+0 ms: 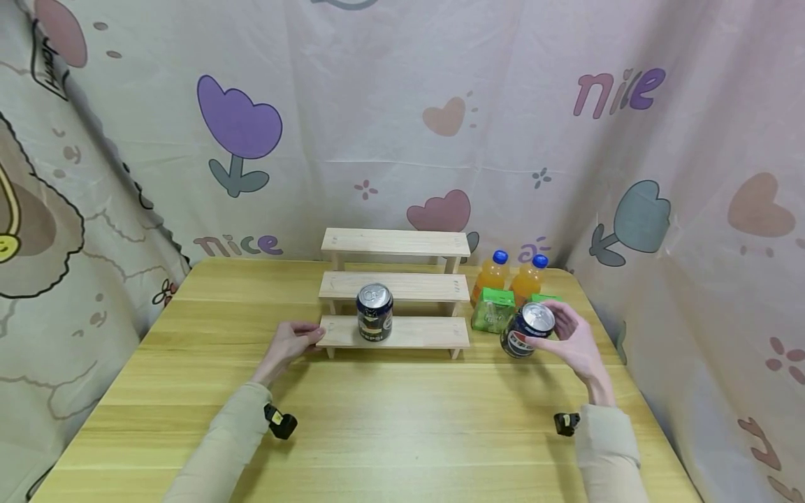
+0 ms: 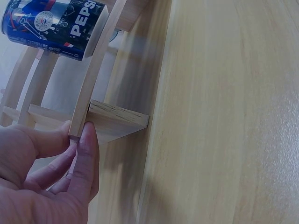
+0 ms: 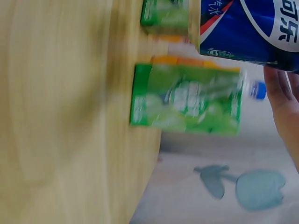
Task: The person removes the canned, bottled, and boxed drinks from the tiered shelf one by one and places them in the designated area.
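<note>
A three-step wooden rack (image 1: pixel 393 332) stands at the back middle of the table. On its lowest step a dark blue Pepsi can (image 1: pixel 374 312) stands upright, and the left wrist view shows this can (image 2: pixel 51 28) too. My left hand (image 1: pixel 288 347) pinches the left end of that step between thumb and fingers, seen close up in the left wrist view, where the hand (image 2: pixel 46 172) is below the board. To the right of the rack, my right hand (image 1: pixel 575 342) grips a second Pepsi can (image 1: pixel 519 338), slightly tilted. In the right wrist view this can (image 3: pixel 247 32) appears off the table.
Two orange juice bottles (image 1: pixel 491 274) with blue caps stand right of the rack. In front of them are two green drink cartons (image 1: pixel 493 310), one partly hidden behind the held can. A printed curtain (image 1: pixel 352 105) hangs behind the wooden table (image 1: pixel 402 433) and along its sides.
</note>
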Available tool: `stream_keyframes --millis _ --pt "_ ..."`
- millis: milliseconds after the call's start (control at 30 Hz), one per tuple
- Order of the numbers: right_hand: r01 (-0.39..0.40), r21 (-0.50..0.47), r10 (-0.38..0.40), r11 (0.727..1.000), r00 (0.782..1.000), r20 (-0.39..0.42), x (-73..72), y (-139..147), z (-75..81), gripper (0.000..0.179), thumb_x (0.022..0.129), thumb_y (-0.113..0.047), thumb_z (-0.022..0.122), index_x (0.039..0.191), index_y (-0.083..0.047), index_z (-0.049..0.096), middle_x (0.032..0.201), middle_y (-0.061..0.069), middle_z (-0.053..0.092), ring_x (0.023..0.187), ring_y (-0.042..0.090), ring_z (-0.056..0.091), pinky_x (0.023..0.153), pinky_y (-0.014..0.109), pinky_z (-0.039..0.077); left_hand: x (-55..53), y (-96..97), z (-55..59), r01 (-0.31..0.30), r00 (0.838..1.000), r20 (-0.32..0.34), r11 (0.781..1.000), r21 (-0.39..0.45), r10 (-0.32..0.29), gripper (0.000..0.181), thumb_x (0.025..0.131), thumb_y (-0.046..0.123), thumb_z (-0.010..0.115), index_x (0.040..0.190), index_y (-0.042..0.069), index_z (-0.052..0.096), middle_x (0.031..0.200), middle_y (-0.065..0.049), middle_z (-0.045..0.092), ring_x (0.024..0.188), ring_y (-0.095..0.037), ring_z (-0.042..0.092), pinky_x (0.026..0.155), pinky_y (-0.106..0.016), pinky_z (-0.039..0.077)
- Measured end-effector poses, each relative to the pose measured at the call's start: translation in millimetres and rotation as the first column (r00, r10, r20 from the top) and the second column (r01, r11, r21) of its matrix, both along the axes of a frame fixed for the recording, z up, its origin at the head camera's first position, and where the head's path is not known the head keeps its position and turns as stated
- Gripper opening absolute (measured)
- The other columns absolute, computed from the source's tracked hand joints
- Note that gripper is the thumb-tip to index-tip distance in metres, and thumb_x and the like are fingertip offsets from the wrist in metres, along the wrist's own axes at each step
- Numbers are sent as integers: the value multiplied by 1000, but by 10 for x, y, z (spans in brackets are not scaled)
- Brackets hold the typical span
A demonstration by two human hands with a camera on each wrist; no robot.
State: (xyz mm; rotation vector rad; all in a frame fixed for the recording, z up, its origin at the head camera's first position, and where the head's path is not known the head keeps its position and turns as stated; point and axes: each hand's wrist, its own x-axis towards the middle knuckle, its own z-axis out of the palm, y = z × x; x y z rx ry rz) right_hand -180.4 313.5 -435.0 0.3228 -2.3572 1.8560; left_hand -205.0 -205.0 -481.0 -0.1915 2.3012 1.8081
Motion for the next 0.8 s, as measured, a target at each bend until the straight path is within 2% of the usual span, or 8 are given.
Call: stream_keyframes --millis 100,267,533,800 --pt "13 -28 -13 1000 1000 4 24 113 -32 68 72 13 81 133 1 52 121 -17 64 116 -7 59 103 0 42 1 1 2 1 1000 4 1000 6 -1 39 100 4 61 129 -21 53 117 -28 67 78 -5 67 75 -21 64" --pt "65 -15 -65 998 998 28 70 246 -66 66 74 12 81 132 -3 54 119 -20 65 113 -9 60 98 0 44 -1 3 -1 0 1000 2 1000 11 0 39 100 4 61 129 -21 53 116 -26 68 78 -4 67 74 -20 64" --pt "135 79 -140 988 988 67 107 383 -150 66 75 5 83 134 -4 54 117 -26 62 109 -13 58 92 0 46 -8 6 -11 -2 1000 -4 1000 14 3 39 99 4 61 128 -21 53 110 -21 70 76 -4 66 73 -20 64" --pt "143 126 -156 982 983 102 89 454 -246 68 76 2 84 136 -4 52 119 -30 56 111 -17 52 92 -3 44 -2 3 -8 0 1000 -6 1000 3 0 38 99 4 61 127 -21 54 109 -19 70 77 -4 67 74 -21 64"
